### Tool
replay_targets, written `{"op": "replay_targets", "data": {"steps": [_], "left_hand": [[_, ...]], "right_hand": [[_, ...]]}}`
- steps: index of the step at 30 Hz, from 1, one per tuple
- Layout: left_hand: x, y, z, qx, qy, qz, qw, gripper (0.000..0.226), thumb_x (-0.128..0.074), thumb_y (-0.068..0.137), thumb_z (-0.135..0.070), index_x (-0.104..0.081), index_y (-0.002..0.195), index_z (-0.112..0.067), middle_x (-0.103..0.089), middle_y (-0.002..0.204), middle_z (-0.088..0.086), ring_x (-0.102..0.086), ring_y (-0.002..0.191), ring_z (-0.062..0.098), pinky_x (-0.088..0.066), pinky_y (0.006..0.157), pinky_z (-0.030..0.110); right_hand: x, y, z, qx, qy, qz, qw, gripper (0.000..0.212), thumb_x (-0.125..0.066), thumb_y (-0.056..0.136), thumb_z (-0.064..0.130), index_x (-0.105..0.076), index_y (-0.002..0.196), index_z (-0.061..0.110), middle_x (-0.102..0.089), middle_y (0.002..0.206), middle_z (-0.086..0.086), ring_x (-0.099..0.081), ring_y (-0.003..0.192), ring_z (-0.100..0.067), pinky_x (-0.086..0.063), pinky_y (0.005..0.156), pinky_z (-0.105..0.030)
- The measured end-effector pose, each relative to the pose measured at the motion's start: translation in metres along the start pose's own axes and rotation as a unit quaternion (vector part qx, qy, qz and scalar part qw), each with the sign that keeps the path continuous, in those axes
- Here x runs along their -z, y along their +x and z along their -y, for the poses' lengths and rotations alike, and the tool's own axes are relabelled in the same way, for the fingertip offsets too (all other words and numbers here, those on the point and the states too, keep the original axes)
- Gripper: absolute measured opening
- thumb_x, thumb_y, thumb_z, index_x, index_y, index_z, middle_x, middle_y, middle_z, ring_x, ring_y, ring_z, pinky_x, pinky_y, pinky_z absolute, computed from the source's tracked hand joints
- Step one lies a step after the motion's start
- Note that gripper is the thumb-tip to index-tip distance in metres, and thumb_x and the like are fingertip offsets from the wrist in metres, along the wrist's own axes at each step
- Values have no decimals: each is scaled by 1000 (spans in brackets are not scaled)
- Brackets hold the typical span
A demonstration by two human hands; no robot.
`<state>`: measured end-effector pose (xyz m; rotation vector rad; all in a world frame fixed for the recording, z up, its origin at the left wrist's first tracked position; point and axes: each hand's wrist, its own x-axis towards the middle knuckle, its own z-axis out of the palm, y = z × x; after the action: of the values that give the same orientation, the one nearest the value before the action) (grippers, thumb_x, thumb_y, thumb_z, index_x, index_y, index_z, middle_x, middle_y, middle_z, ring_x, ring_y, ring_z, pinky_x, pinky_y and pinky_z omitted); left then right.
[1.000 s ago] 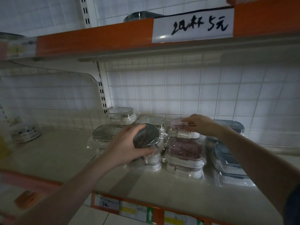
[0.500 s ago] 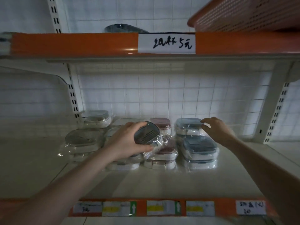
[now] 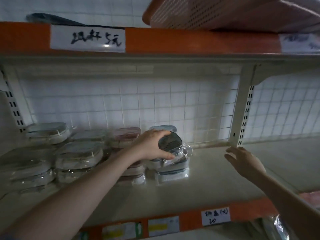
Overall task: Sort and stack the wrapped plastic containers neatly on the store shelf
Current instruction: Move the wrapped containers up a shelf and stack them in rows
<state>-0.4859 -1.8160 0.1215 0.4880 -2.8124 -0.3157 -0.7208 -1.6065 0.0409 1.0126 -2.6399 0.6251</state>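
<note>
The head camera, the only view, looks into a cream metal store shelf (image 3: pixel 207 179) with an orange front edge. The person's left hand (image 3: pixel 152 146) has its fingers and thumb curled round a dark grey oval wrapped plastic container (image 3: pixel 170 142). It holds this box tilted, just above the blue-lidded wrapped stack (image 3: pixel 173 172) at the right end of the row. The box looks close to the stack, but it is hard to tell if it touches. The right hand (image 3: pixel 245 163) floats over the bare part of the shelf, well apart from the boxes, with its fingers spread loosely and holding nothing.

Much of the job looks done. Pale wrapped boxes (image 3: pixel 78 155) sit in stacks on the left, and pink-lidded wrapped boxes (image 3: pixel 126 137) sit in the middle. The dark grey box is not yet set down, so that step is left. It may not match the blue stack below it.

Some things are hard to see. The picture is dim and blurry. The left arm covers part of the pink stacks. The far-left boxes are cut off at the edge. An orange plastic basket with holes (image 3: pixel 216 13) sits on the shelf above, only partly seen. The words on the white paper price label (image 3: pixel 88 38) are smeared
</note>
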Motion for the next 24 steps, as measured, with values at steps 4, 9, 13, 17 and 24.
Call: {"op": "replay_targets", "data": {"steps": [4, 9, 13, 17, 24], "left_hand": [[-20, 37, -11, 18, 34, 38, 999, 89, -74, 70, -56, -34, 144, -29, -37, 148, -1, -33, 135, 19, -29, 109, 31], [-37, 56, -11, 51, 17, 52, 997, 86, -74, 69, -57, -38, 143, -33, -40, 142, -2, -36, 132, 17, -30, 111, 37], [-38, 60, -11, 52, 44, 69, 995, 77, -70, 79, -48, -35, 145, -31, -25, 153, -3, -22, 141, 15, -19, 116, 32], [-39, 54, -14, 38, 113, 74, 990, 77, -62, 86, -46, -22, 150, -29, -10, 159, -5, -10, 145, 14, -16, 117, 34], [-52, 44, -6, 16, 223, 43, 974, 114, -75, 65, -61, -6, 151, -32, -4, 159, -8, -9, 145, 13, -11, 116, 29]], "right_hand": [[4, 23, -38, 4, 1, 30, 1000, 33, -52, 93, 36, -60, 121, 19, -57, 120, -12, -57, 109, -32, -43, 83, -37], [1, 49, -66, 22, 11, 40, 999, 30, -54, 92, 35, -61, 116, 17, -59, 115, -14, -58, 105, -34, -43, 79, -37], [-12, 59, -75, 23, 34, 61, 997, 31, -55, 92, 36, -62, 117, 19, -58, 117, -13, -58, 106, -34, -43, 80, -37], [-23, 62, -78, 32, 56, 69, 996, 30, -57, 91, 34, -64, 116, 18, -58, 120, -13, -57, 108, -33, -43, 83, -36], [-34, 63, -80, 48, 53, 77, 994, 29, -57, 91, 34, -65, 114, 18, -59, 117, -14, -58, 107, -33, -43, 83, -35]]}}
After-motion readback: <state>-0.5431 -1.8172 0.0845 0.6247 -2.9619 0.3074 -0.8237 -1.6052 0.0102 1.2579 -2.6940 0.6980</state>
